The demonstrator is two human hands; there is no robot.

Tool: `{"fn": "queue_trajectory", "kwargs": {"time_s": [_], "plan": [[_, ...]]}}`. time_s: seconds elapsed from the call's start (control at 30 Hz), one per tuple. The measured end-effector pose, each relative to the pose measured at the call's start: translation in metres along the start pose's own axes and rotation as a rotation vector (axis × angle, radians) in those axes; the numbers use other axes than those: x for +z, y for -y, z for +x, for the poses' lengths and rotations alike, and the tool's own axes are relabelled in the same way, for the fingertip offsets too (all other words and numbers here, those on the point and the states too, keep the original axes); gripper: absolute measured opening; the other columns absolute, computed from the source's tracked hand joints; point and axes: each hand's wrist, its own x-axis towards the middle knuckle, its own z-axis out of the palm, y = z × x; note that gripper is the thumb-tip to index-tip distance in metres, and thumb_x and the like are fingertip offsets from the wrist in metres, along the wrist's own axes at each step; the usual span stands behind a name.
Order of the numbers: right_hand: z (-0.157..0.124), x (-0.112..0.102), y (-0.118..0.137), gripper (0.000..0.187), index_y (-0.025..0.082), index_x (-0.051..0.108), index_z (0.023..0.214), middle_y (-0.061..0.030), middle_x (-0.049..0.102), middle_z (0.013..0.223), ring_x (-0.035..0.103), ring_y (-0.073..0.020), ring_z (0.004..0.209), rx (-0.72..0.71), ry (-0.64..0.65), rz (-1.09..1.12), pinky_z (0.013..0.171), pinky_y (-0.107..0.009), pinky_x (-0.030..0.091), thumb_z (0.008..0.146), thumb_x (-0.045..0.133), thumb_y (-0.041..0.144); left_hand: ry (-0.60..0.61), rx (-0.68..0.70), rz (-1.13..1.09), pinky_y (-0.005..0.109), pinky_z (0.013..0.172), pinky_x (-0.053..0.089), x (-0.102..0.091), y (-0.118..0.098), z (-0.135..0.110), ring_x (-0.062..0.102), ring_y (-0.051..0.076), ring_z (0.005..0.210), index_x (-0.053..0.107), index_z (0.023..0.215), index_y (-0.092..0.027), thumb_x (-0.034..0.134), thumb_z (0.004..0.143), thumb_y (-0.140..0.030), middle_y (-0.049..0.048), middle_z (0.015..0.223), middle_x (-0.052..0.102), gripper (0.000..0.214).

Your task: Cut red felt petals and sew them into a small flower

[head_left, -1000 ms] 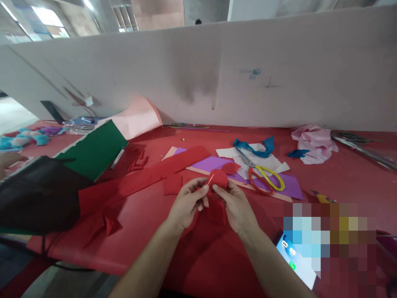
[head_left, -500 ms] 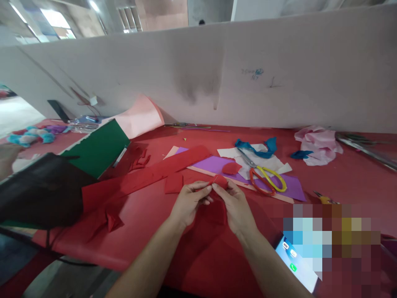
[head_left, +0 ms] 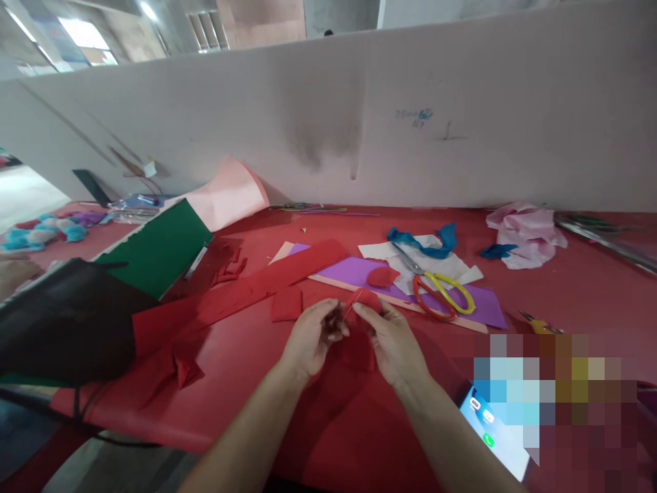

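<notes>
My right hand [head_left: 395, 332] pinches a rounded red crepe paper piece [head_left: 368, 300] between thumb and fingers. Across that piece a thin pale wire [head_left: 353, 306] runs at a slant, its lower end among the curled fingers of my left hand [head_left: 314, 335]. The left thumb is raised, apart from the paper. Below the hands hangs or lies more red paper [head_left: 359, 352], partly hidden. Left of them is a folded red square [head_left: 287, 305], and just beyond lies a loose red petal-like piece [head_left: 382, 276].
Scissors [head_left: 444, 294] with red and yellow handles lie on purple and white sheets. A long red paper strip [head_left: 246, 284] stretches left to a black bag [head_left: 66, 322] and green board [head_left: 159, 236]. Small yellow-handled pliers [head_left: 538, 325] and a lit phone [head_left: 495, 431] are at right.
My left thumb and forefinger have come away from the red piece and spread, uncovering the wire across it. My right hand keeps its pinch. The view has shifted slightly.
</notes>
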Motion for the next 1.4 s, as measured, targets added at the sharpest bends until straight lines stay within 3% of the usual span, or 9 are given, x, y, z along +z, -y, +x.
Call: {"fn": "queue_trajectory", "kwargs": {"time_s": [0.1, 0.27, 0.33, 0.6, 0.8, 1.0, 1.4], "plan": [[0.000, -0.002, 0.002, 0.010, 0.018, 0.069, 0.073, -0.0010, 0.070, 0.070, 0.061, -0.0152, 0.064, 0.047, 0.035, 0.012, 0.069, -0.031, 0.050, 0.067, 0.075, 0.025, 0.047, -0.043, -0.027, 0.014, 0.038, 0.031, -0.003, 0.000, 0.003, 0.053, 0.007, 0.048, 0.061, 0.068, -0.013, 0.063, 0.075, -0.022, 0.0004, 0.057, 0.058, 0.011], [0.003, -0.008, 0.006, 0.013, 0.018, 0.069, 0.070, 0.0010, 0.068, 0.065, 0.059, -0.0118, 0.058, 0.162, 0.059, 0.049, 0.060, -0.024, 0.049, 0.063, 0.079, 0.024, 0.060, -0.376, -0.178, 0.010, 0.042, 0.042, -0.007, -0.007, 0.006, 0.055, 0.006, 0.047, 0.061, 0.074, -0.009, 0.055, 0.083, -0.015, 0.0059, 0.061, 0.060, 0.012], [0.004, -0.008, 0.007, 0.013, 0.018, 0.069, 0.069, 0.0023, 0.067, 0.063, 0.058, -0.0097, 0.056, 0.180, 0.084, 0.071, 0.058, -0.022, 0.048, 0.062, 0.079, 0.023, 0.084, -0.412, -0.201, 0.010, 0.045, 0.045, -0.008, -0.008, 0.005, 0.057, 0.006, 0.048, 0.061, 0.078, -0.011, 0.054, 0.084, -0.012, 0.0069, 0.064, 0.061, 0.010], [-0.001, -0.001, 0.007, 0.014, 0.017, 0.072, 0.078, -0.0012, 0.072, 0.074, 0.063, -0.0141, 0.069, 0.018, 0.149, -0.062, 0.072, -0.028, 0.050, 0.068, 0.075, 0.026, 0.149, -0.259, -0.191, 0.007, 0.036, 0.032, -0.006, -0.005, 0.003, 0.050, 0.002, 0.044, 0.065, 0.068, -0.008, 0.064, 0.068, 0.000, 0.0006, 0.056, 0.053, 0.009], [-0.001, 0.000, 0.007, 0.015, 0.017, 0.070, 0.077, -0.0024, 0.072, 0.075, 0.064, -0.0169, 0.071, 0.042, 0.110, -0.050, 0.074, -0.031, 0.051, 0.067, 0.075, 0.027, 0.095, -0.138, -0.100, 0.011, 0.040, 0.035, -0.005, -0.004, 0.002, 0.053, 0.005, 0.048, 0.067, 0.062, -0.008, 0.073, 0.064, -0.011, 0.0026, 0.053, 0.057, 0.007], [0.000, 0.000, 0.005, 0.014, 0.017, 0.070, 0.073, -0.0011, 0.070, 0.070, 0.061, -0.0142, 0.061, 0.039, 0.066, -0.022, 0.068, -0.030, 0.050, 0.065, 0.077, 0.027, 0.070, 0.018, 0.092, 0.017, 0.053, 0.043, 0.001, -0.004, -0.004, 0.056, 0.007, 0.054, 0.073, 0.071, -0.011, 0.078, 0.060, -0.019, 0.0038, 0.059, 0.065, 0.014], [0.001, -0.004, -0.003, 0.017, 0.019, 0.067, 0.077, 0.0009, 0.067, 0.071, 0.056, -0.0139, 0.062, -0.127, 0.023, -0.180, 0.064, -0.030, 0.046, 0.067, 0.075, 0.031, 0.029, 0.174, 0.238, 0.022, 0.055, 0.043, 0.001, 0.003, -0.004, 0.059, 0.010, 0.055, 0.073, 0.078, -0.013, 0.073, 0.066, -0.024, 0.0038, 0.067, 0.068, 0.016]]}}
